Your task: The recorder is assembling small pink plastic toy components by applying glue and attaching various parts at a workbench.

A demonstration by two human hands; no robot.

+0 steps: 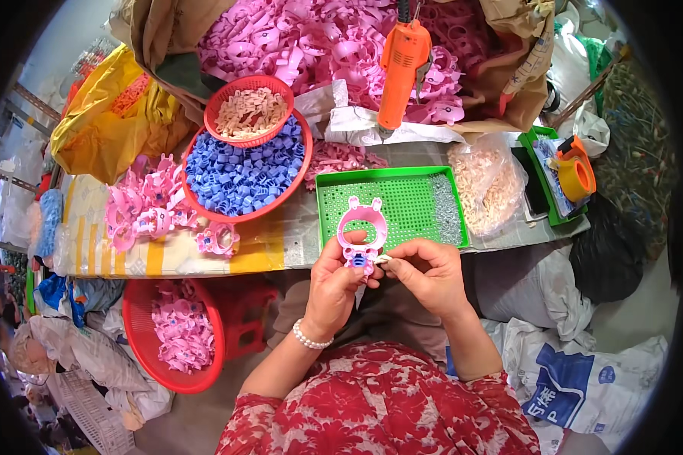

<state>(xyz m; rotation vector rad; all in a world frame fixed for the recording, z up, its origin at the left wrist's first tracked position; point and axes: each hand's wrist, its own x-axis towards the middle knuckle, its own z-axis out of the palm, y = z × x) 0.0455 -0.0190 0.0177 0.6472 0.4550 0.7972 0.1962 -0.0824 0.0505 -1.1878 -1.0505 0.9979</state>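
My left hand [332,287], with a white bead bracelet at the wrist, grips a pink plastic toy part [381,225]. The part has a round ring with two ear-like tips, held upright over the near edge of a green tray [372,180]. A small blue plastic piece [359,260] sits in its lower section. Between the thumb and finger of my right hand [431,277] is a small cream-coloured plastic piece [383,258], at the right side of the pink part's lower section. Whether the two pieces touch I cannot tell.
Small grey screws [445,208] lie in the tray's right end. An orange electric screwdriver [404,76] hangs above a heap of pink parts [296,45]. Left stand baskets of blue pieces [243,171] and cream pieces [250,114]. A bag of cream pieces [486,186] lies right.
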